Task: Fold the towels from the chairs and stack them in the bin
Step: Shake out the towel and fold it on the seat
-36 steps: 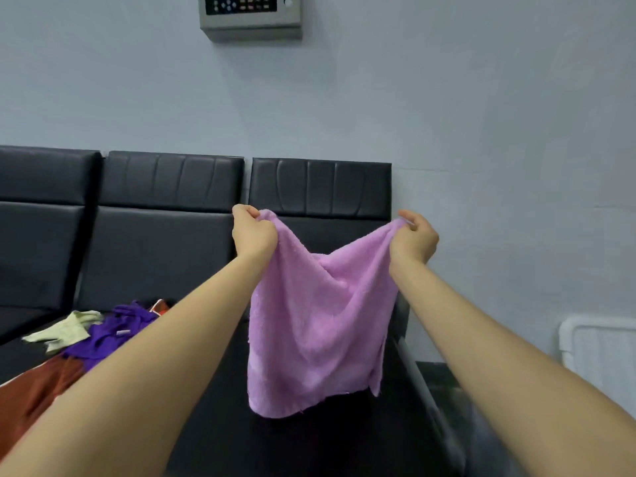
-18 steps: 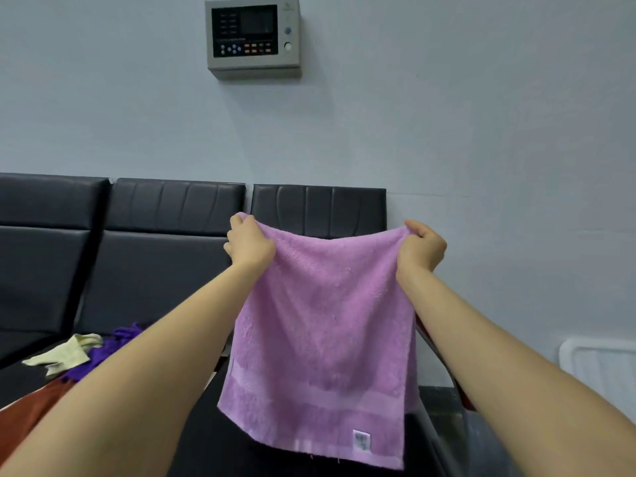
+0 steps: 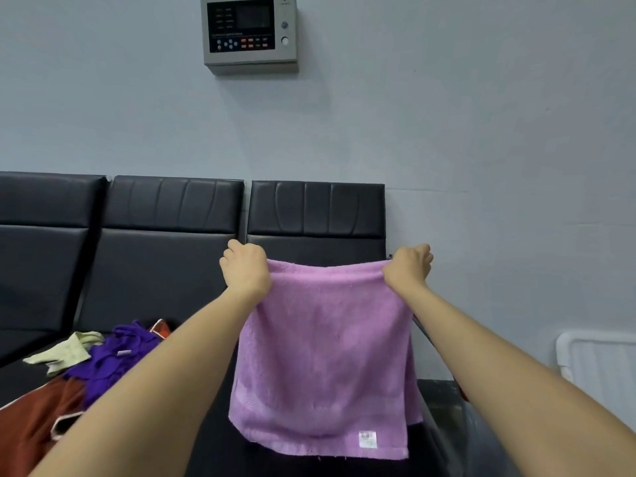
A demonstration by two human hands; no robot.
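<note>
left hand (image 3: 246,270): arm stretched forward, fingers curled tight round the top left corner of the pink towel (image 3: 327,352); knuckles face the camera.
right hand (image 3: 407,268): arm stretched forward, fingers bunched and pinching the top right corner; fingertips hidden behind the cloth and the hand.
pink towel: held up in the air between both hands, top edge pulled nearly straight with a slight sag, hanging flat in front of the right-most chair (image 3: 315,210). Bottom hem loose over the seat; cannot tell if it touches. White tag (image 3: 367,439) near the bottom right corner.
chairs: row of black padded seats against the wall, three backs visible.
pile: on the seats to the left, loose and unfolded. Purple towel (image 3: 113,359) in the middle, pale yellow cloth (image 3: 67,351) just to its left and touching it, rust-brown towel (image 3: 34,421) nearest the camera, partly under the purple one.
bin (image 3: 599,359): white, low at the right edge, only part showing, well apart from the pink towel.
wall: light grey, with a grey control panel (image 3: 250,31) mounted up high, above the chairs.
</note>
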